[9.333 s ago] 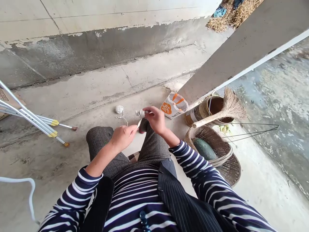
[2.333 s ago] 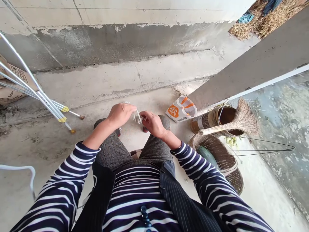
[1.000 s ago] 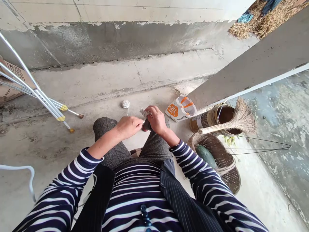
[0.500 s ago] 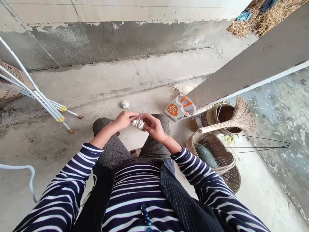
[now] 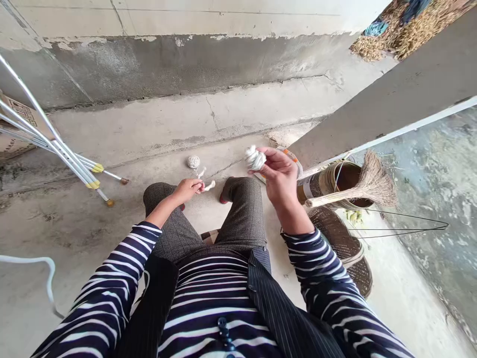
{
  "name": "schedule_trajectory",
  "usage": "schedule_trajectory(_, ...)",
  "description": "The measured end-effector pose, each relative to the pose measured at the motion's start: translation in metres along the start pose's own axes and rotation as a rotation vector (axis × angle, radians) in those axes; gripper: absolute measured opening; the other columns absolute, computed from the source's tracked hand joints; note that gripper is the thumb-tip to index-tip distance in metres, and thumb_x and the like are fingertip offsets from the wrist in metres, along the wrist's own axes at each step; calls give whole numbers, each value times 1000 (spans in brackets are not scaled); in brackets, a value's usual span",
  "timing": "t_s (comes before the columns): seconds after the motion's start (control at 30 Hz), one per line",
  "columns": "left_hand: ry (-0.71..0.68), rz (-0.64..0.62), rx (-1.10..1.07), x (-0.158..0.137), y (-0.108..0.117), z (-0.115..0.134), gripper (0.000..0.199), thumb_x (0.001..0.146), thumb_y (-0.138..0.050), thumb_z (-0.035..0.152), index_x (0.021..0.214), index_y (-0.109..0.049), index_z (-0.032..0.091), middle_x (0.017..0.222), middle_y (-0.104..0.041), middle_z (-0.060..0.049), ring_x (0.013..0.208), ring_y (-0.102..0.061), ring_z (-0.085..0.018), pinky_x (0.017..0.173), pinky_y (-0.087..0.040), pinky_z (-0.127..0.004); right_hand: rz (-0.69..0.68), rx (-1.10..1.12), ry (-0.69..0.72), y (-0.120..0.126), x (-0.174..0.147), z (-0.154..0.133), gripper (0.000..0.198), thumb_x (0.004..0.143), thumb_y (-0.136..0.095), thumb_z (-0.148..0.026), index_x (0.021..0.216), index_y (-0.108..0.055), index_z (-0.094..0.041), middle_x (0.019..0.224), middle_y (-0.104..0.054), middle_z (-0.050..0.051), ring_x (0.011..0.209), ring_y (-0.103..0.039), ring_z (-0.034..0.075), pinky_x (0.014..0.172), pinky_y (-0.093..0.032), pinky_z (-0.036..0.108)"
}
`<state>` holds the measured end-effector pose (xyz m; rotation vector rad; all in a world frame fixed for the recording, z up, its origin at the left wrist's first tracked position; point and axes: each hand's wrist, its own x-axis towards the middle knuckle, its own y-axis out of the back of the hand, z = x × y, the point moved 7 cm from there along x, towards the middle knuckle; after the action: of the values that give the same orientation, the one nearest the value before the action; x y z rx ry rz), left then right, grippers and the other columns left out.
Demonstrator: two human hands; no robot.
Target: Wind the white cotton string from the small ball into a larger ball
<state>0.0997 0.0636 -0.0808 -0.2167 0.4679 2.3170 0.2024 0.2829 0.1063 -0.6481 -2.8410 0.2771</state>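
Note:
My left hand (image 5: 190, 191) is closed in a pinch on white yarn (image 5: 209, 186), with short ends sticking out past the fingertips. Just beyond it on the concrete floor lies a round ball of white yarn (image 5: 193, 161). Raised to the right, my right hand (image 5: 278, 171) grips a small bunched bundle of white yarn (image 5: 255, 158) between thumb and fingers. The two hands are well apart, above and in front of my knees. Whether a strand joins the bundle to the left hand's yarn, I cannot tell.
Aluminium crutches (image 5: 61, 146) stand at the left beside a cardboard box (image 5: 28, 117). On the right are a bucket (image 5: 328, 181), a straw brush (image 5: 372, 184) across it, and a wicker basket (image 5: 335, 228). A concrete pillar (image 5: 391, 84) rises behind them.
My hands have moved apart. The right one has carried the white bundle up and to the right, over the printed carton; the left stays near the ball, holding yarn ends.

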Motion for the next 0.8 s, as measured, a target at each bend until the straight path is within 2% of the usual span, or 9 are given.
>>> schedule_trajectory(0.23,18,86,124,10,19,-9,21,85,-58,35,80,-70,17,85,-72,-3,71,-68,-17,69,-61,-29,54,41,189,15,-3,-67,28,70,-89,-19,96,-79,-23,92,-76,1,72,-68,13,55,-59,23)
schedule_trajectory(0.4,-45,165,-14,19,24,-1,31,86,-54,25,108,-73,14,100,-74,-7,96,-70,-20,72,-64,-28,111,-22,297,26,-6,-103,29,69,-88,-19,96,-79,-22,88,-73,1,66,-63,13,52,-54,24)
schedule_trajectory(0.5,-48,175,-44,20,28,3,38,85,-48,15,115,-71,12,103,-74,-8,92,-72,-18,74,-64,-27,148,-69,331,39,-5,-113,27,72,-84,-15,97,-79,-24,89,-70,2,67,-62,14,54,-53,27)
schedule_trajectory(0.67,46,310,40,21,53,3,41,84,-45,9,116,-69,14,108,-73,-7,61,-68,-11,60,-60,-23,197,-85,274,53,-5,-109,25,72,-81,-13,94,-79,-25,89,-70,1,68,-61,12,53,-53,23)
schedule_trajectory(0.73,40,382,52,22,64,4,38,83,-46,9,113,-70,15,111,-72,-7,67,-70,-13,58,-59,-21,223,-83,250,57,-6,-108,25,70,-79,-12,91,-80,-26,85,-69,0,65,-60,10,53,-54,21)
schedule_trajectory(0.8,21,439,41,22,73,3,35,82,-47,9,108,-70,15,117,-71,-7,82,-72,-17,59,-60,-21,261,-79,259,62,-6,-112,27,69,-77,-10,89,-80,-27,82,-68,-1,62,-58,9,51,-54,18)
